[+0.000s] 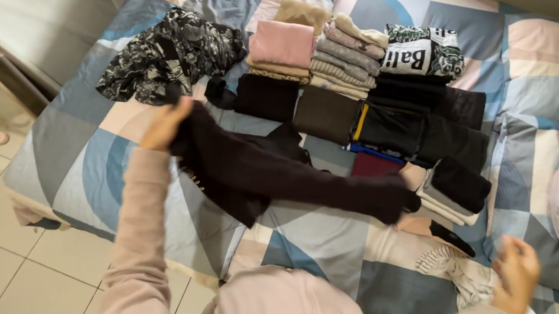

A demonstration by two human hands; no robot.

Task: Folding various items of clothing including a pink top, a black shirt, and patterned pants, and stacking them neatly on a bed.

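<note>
Closest to me, the person's pale pink sleeves reach out over the bed (69,154). The right hand (517,274) hangs in the air above a crumpled white printed garment (469,277); its fingers look loosely curled and I see nothing in them, though the blur keeps me from being sure how far apart they stand. The left hand (165,123) is lifted higher, fingers pinched together on one end of a dark long-sleeved top (271,170).

From those pinching fingers the top trails away to the right, one sleeve stretched out nearly level, its cuff ending well short of the right hand. The body of it sags below the fingers in a loose bunch, just off the patchwork cover. It is a very dark brown or black knit, soft and limp, unfolded.

I'd judge this to be the spreading-out step of folding one more piece: the top is up but not yet squared. The next move seems to call for the free right hand to catch the far end, so the cloth hangs even.

Beyond the fingers lies a black-and-white patterned garment (165,56) in a heap. Farther back sit rows of folded clothes: dark ones (326,113), a pink stack (281,48), a striped grey and beige stack (347,56), a black-and-white printed piece (423,51).
</note>
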